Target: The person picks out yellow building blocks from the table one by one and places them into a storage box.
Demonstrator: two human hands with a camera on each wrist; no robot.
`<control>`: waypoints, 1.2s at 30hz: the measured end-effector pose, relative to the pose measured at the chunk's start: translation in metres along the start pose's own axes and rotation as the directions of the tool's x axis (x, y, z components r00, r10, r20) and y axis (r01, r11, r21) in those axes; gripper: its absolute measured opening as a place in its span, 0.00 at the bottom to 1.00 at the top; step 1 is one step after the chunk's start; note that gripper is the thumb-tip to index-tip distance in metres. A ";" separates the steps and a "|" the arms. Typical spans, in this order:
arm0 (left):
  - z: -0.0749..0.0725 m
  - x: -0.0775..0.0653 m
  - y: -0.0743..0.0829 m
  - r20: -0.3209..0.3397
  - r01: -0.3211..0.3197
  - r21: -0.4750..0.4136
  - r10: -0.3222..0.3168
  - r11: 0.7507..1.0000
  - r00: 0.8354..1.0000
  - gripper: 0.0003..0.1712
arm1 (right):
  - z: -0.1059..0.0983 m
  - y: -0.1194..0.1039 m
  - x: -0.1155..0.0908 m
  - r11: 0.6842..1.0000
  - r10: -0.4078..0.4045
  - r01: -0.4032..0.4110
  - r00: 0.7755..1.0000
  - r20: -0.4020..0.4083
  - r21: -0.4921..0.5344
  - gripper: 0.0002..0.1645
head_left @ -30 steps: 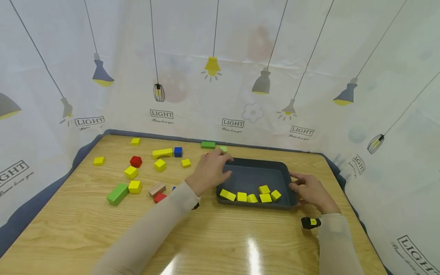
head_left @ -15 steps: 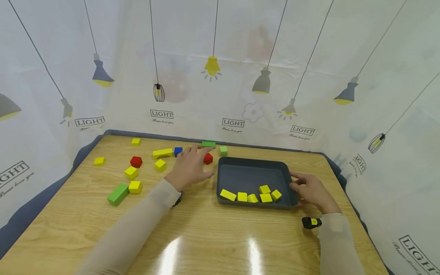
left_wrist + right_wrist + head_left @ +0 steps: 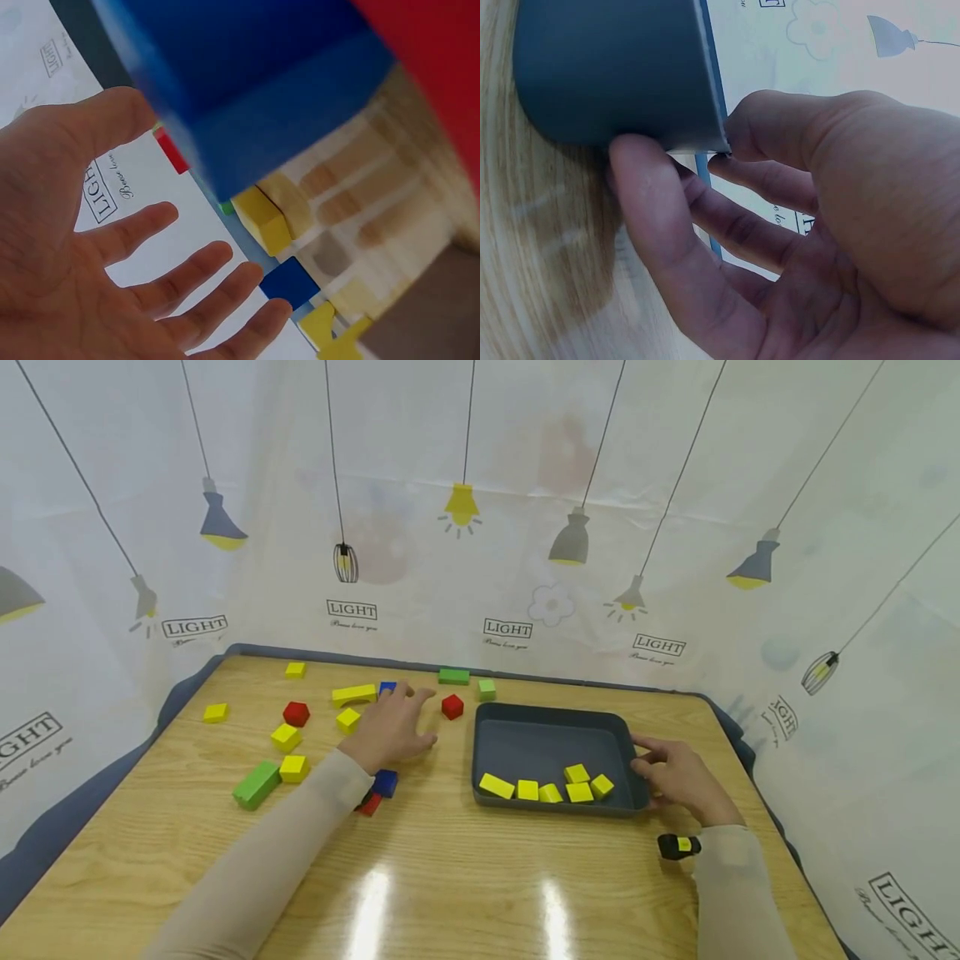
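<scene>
My left hand (image 3: 388,727) hovers over the blocks with its fingers spread and nothing in its grasp. In the left wrist view, a yellow block (image 3: 262,219) and a blue block (image 3: 291,283) show beyond the fingers. A large blue block (image 3: 262,97) fills the space close to that camera. Just right of the hand lies a red block (image 3: 452,707). My right hand (image 3: 686,777) grips the right side of a dark grey tray (image 3: 555,810), thumb at the rim and fingers against the outer wall. Several yellow blocks (image 3: 527,790) lie along the tray's near side.
Left on the wooden table (image 3: 450,877) are a green block (image 3: 257,784), a red block (image 3: 296,714), a yellow arch (image 3: 354,695) and several yellow blocks. Two green blocks, one long (image 3: 453,677) and one pale (image 3: 487,690), lie near the back edge. A patterned curtain surrounds the table.
My left hand has moved left from the tray's left rim to above the blocks, uncovering the red block behind. My right hand and the tray have stayed in place.
</scene>
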State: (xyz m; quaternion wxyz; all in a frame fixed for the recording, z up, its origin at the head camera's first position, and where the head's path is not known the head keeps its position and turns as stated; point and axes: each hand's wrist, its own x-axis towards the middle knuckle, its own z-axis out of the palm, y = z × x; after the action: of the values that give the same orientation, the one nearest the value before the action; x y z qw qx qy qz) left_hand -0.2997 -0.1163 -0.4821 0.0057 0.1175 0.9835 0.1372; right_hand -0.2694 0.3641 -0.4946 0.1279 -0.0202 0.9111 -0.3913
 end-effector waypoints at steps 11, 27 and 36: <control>0.001 -0.003 -0.007 0.038 0.007 -0.051 -0.005 0.999 0.999 0.37 | 0.000 -0.001 -0.003 1.000 -0.001 0.001 1.000 0.000 0.001 0.40; -0.003 -0.002 -0.010 0.080 0.052 -0.122 -0.042 0.991 0.996 0.21 | 0.001 -0.002 -0.002 1.000 0.018 -0.018 1.000 -0.002 0.022 0.39; -0.004 0.001 -0.010 0.101 0.047 -0.131 -0.034 0.990 0.994 0.18 | 0.001 -0.001 -0.002 0.999 0.021 -0.021 1.000 0.000 0.028 0.39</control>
State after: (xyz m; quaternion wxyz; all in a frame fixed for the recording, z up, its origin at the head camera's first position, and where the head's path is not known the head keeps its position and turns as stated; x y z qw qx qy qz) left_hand -0.3035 -0.1266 -0.4814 0.0650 0.1033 0.9728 0.1967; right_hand -0.2673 0.3631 -0.4943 0.1320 -0.0086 0.9059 -0.4024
